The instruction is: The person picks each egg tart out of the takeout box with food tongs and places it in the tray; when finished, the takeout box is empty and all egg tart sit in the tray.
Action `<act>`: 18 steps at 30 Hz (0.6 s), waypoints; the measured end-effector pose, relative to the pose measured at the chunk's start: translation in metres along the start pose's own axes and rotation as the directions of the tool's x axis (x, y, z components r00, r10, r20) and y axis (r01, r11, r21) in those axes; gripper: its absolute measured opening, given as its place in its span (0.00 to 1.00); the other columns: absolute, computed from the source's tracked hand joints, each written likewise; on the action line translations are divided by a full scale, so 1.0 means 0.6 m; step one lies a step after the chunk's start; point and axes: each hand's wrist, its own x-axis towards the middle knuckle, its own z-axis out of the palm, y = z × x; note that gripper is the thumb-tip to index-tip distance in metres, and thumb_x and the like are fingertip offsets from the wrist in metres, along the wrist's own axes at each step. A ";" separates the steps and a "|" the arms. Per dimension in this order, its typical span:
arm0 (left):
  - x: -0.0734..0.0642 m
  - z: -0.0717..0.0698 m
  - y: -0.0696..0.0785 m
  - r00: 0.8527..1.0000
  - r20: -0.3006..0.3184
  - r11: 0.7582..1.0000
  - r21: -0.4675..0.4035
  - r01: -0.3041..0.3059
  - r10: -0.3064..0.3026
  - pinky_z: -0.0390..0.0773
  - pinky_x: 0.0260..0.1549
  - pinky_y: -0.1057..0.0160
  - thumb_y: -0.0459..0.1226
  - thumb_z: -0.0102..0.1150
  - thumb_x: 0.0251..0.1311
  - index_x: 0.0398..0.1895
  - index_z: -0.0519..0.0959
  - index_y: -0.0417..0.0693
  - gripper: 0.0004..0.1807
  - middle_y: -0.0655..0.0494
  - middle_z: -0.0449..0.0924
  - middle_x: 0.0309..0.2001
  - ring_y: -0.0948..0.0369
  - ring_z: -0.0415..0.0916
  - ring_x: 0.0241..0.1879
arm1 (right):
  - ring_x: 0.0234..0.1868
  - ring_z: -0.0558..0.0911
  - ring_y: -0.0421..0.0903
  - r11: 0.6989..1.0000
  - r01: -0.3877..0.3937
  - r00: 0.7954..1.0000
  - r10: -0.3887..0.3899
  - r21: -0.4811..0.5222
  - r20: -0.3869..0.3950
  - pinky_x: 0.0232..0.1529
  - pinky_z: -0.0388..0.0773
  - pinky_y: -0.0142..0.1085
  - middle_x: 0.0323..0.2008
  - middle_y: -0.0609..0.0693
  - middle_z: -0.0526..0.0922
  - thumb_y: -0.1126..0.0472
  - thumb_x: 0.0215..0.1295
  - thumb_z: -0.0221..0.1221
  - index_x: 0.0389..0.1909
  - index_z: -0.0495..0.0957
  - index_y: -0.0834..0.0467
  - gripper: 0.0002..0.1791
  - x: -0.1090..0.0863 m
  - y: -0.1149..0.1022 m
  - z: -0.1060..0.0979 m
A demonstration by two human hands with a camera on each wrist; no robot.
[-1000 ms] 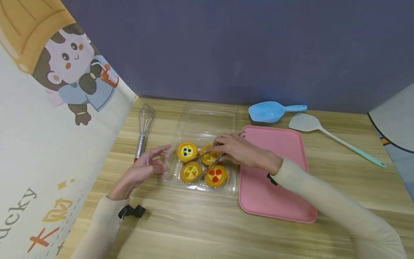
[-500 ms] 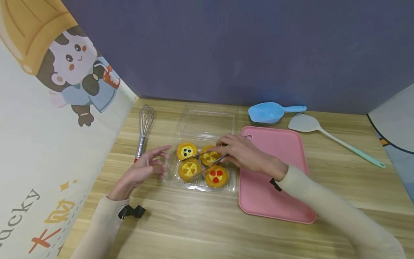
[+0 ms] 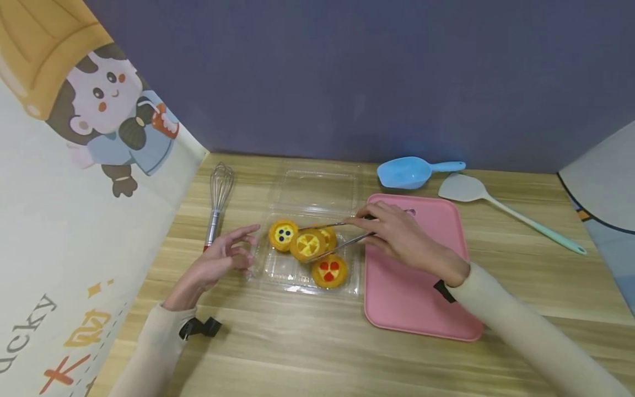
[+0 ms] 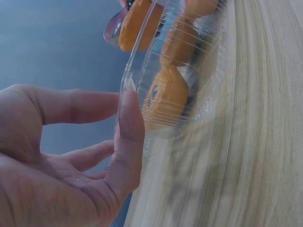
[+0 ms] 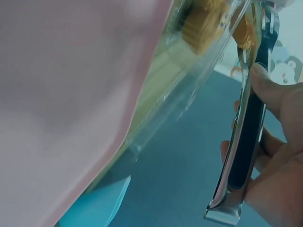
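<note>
My right hand (image 3: pixel 399 234) holds metal tongs (image 5: pixel 248 137) with dark grips. Between their tips a tart with yellow wedges (image 3: pixel 306 246) is raised above the clear plastic container (image 3: pixel 283 281); the left wrist view shows this lifted tart (image 4: pixel 137 28) above the rim. Inside the container lie a tart with blue dots (image 3: pixel 283 235), a tart with red pieces (image 3: pixel 329 271), and another yellow-topped tart (image 3: pixel 329 236), partly hidden by the lifted one. My left hand (image 3: pixel 218 262) pinches the container's left rim between thumb and fingers.
The container's clear lid (image 3: pixel 317 190) lies folded back behind it. To the right is a pink tray (image 3: pixel 421 314), with a blue scoop (image 3: pixel 405 172) and a pale spatula (image 3: pixel 463 188) beyond. A whisk (image 3: pixel 216 204) lies at left, near a dark back wall (image 3: pixel 347 82).
The tongs have taken hold of the front-left yellow-wedge tart and lifted it up and to the right. My right hand has moved rightward over the tray's edge; my left hand stays at the rim.
</note>
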 end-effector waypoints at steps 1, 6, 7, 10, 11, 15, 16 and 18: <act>0.001 0.002 0.000 1.000 -0.003 1.000 0.000 0.000 0.000 0.91 0.38 0.62 0.18 0.54 0.55 0.82 0.52 0.39 0.48 0.31 0.62 0.65 0.58 0.80 0.43 | 0.49 0.79 0.47 1.000 -0.001 1.000 0.000 -0.004 -0.020 0.49 0.79 0.46 0.55 0.49 0.81 0.57 0.65 0.70 0.69 0.78 0.43 0.31 -0.006 0.007 -0.006; 0.006 0.010 0.001 1.000 -0.019 1.000 -0.001 0.007 -0.007 0.91 0.39 0.62 0.18 0.55 0.56 0.82 0.53 0.39 0.48 0.31 0.62 0.65 0.59 0.80 0.43 | 0.47 0.79 0.49 0.999 -0.014 0.993 0.008 -0.051 -0.121 0.41 0.79 0.46 0.54 0.52 0.82 0.60 0.60 0.73 0.66 0.81 0.48 0.31 -0.038 0.048 -0.040; 0.007 0.011 0.002 1.000 -0.020 1.000 -0.002 0.006 -0.006 0.91 0.39 0.62 0.18 0.55 0.56 0.82 0.53 0.39 0.48 0.31 0.62 0.65 0.59 0.80 0.43 | 0.46 0.79 0.50 0.998 -0.024 0.991 0.015 -0.064 -0.135 0.39 0.78 0.45 0.53 0.53 0.82 0.61 0.59 0.74 0.65 0.81 0.50 0.31 -0.045 0.057 -0.045; 0.009 0.015 0.004 1.000 -0.026 1.000 -0.001 0.009 -0.009 0.91 0.40 0.62 0.19 0.56 0.57 0.83 0.53 0.39 0.48 0.31 0.62 0.66 0.59 0.80 0.43 | 0.46 0.79 0.51 0.995 -0.065 0.987 0.052 -0.077 -0.155 0.38 0.76 0.45 0.54 0.54 0.83 0.64 0.57 0.74 0.64 0.82 0.52 0.31 -0.065 0.085 -0.060; 0.010 0.016 0.005 1.000 -0.029 1.000 -0.001 0.012 -0.012 0.90 0.40 0.62 0.19 0.57 0.57 0.83 0.53 0.40 0.48 0.31 0.62 0.66 0.58 0.80 0.44 | 0.46 0.79 0.51 0.994 -0.081 0.985 0.068 -0.079 -0.159 0.38 0.75 0.45 0.53 0.55 0.83 0.64 0.57 0.74 0.65 0.81 0.52 0.31 -0.073 0.094 -0.064; 0.013 0.022 0.008 0.999 -0.032 1.000 0.000 0.014 -0.015 0.90 0.41 0.62 0.20 0.57 0.57 0.83 0.52 0.40 0.48 0.31 0.62 0.66 0.58 0.80 0.45 | 0.46 0.77 0.51 0.986 -0.143 0.978 0.129 -0.080 -0.163 0.38 0.73 0.43 0.53 0.55 0.82 0.65 0.58 0.73 0.66 0.80 0.51 0.32 -0.102 0.130 -0.078; 0.013 0.023 0.009 0.999 -0.032 1.000 -0.003 0.014 -0.014 0.90 0.42 0.62 0.20 0.58 0.57 0.83 0.52 0.40 0.48 0.31 0.62 0.66 0.58 0.80 0.45 | 0.46 0.77 0.52 0.984 -0.156 0.976 0.142 -0.081 -0.164 0.39 0.74 0.43 0.53 0.56 0.82 0.66 0.58 0.73 0.66 0.80 0.51 0.32 -0.109 0.138 -0.080; 0.015 0.026 0.011 0.999 -0.031 1.000 -0.010 0.011 -0.011 0.90 0.42 0.62 0.20 0.58 0.58 0.83 0.52 0.40 0.48 0.31 0.62 0.66 0.59 0.80 0.45 | 0.46 0.77 0.53 0.981 -0.174 0.974 0.159 -0.081 -0.164 0.38 0.74 0.44 0.51 0.56 0.82 0.67 0.57 0.73 0.66 0.80 0.50 0.33 -0.121 0.153 -0.083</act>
